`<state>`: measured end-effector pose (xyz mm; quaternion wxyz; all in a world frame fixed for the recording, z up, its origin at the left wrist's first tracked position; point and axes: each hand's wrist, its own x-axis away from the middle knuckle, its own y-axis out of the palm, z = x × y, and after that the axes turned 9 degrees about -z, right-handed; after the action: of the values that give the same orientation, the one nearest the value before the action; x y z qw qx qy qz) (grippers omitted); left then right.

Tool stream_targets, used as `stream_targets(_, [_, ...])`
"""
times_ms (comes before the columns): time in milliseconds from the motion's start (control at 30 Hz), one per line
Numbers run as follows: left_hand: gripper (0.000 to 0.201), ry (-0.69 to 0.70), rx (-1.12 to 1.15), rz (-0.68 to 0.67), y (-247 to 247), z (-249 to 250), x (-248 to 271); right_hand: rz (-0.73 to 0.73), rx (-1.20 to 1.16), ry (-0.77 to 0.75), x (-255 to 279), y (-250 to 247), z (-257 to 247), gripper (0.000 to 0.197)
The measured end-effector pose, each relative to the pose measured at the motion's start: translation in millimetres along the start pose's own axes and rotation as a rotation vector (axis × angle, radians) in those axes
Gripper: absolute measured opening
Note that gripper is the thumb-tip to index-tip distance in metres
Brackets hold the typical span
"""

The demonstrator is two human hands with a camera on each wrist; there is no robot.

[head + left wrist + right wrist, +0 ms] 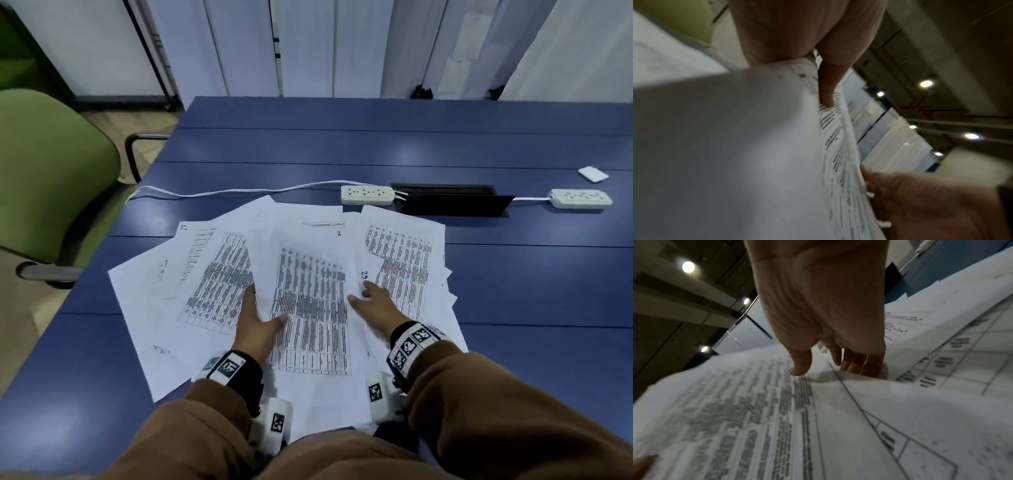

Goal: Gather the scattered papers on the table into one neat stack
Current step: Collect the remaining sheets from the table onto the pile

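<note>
Lying fanned and overlapping near the front-left corner of the blue table [342, 144], the printed papers [212, 274] are being handled by both hands. The left hand [255, 322] is pinching the left edge of the top sheet [308, 301], thumb above and fingers beneath. The right hand [376, 305] is resting at that sheet's right edge, its thumb [800, 363] pressing down and its fingers tucking under; whether it is truly gripping cannot be told. Two white power strips [367, 195] are sitting beyond the papers, toward the far edge.
</note>
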<state>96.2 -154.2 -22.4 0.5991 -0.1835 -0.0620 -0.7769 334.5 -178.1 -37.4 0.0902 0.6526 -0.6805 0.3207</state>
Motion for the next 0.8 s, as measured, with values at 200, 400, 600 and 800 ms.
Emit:
stream_targets(200, [0.060, 0.336, 0.074, -0.066, 4.1, 70.8, 21.8, -0.026, -0.433, -0.206, 38.5, -29.2, -30.2, 0.052])
stream_targets(400, [0.060, 0.561, -0.011, -0.045, 5.9, 116.4, 31.4, 0.225, -0.420, -0.529, 86.0, -39.2, -89.4, 0.022])
stream_targets(600, [0.074, 0.580, 0.037, -0.114, -1.8, 115.4, 34.9, 0.262, -0.416, -0.717, 109.4, -34.5, -105.3, 0.042])
stream_targets(800, [0.077, 0.643, 0.080, -0.141, 4.9, 120.1, 40.1, 0.432, -0.219, -0.906, 129.3, -30.4, -124.8, 0.078])
